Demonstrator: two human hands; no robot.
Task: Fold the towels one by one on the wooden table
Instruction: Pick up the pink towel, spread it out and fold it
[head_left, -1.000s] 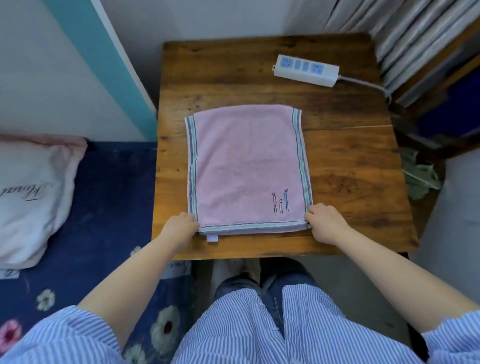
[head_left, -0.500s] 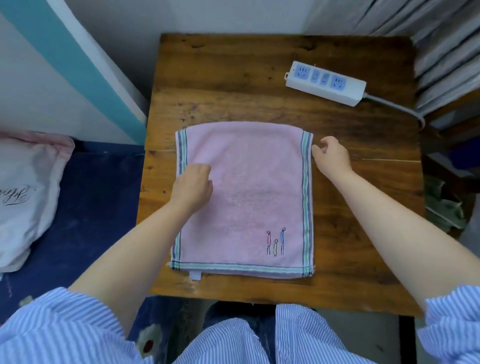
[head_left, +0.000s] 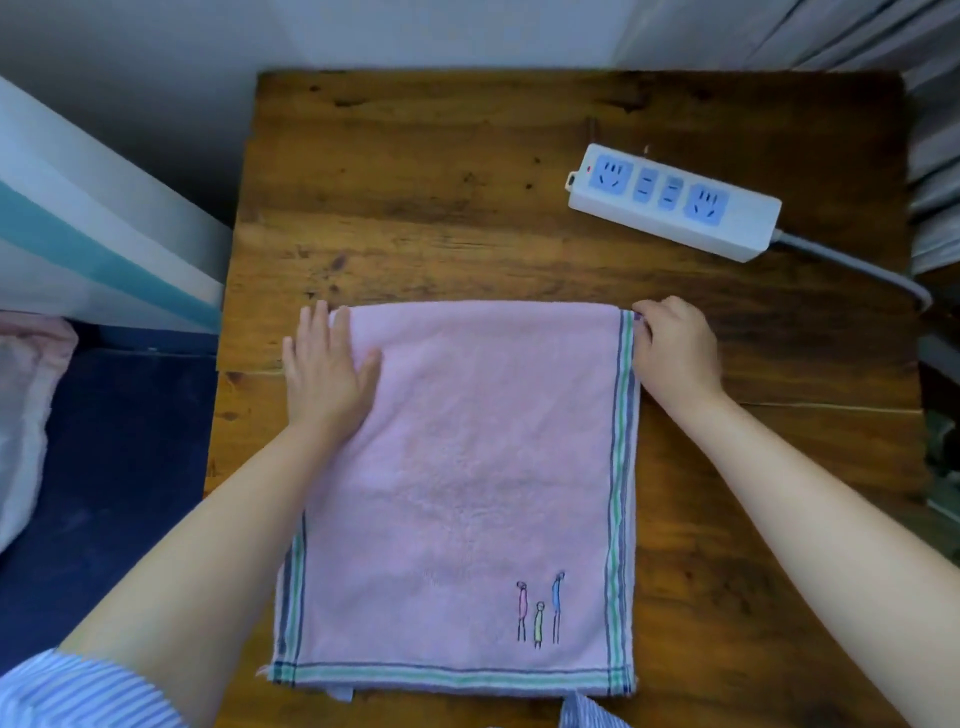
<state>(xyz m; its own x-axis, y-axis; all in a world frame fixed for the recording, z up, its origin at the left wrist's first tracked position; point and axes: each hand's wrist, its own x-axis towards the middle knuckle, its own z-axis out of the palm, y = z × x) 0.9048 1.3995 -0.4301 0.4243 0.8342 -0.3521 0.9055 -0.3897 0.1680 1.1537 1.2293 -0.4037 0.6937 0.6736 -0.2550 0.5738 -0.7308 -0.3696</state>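
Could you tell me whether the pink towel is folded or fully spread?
Folded: the pink towel shows doubled layers along its near edge, and its far edge is a smooth fold.

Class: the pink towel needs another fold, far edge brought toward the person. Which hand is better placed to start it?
Probably the right hand: its fingers curl on the pink towel's far corner, while the left hand lies flat.

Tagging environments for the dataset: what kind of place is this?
Probably a home bedroom or dorm room. A small wooden table with a pink towel and a white power strip stands against a wall, beside what looks like dark blue bedding with a pale pillow.
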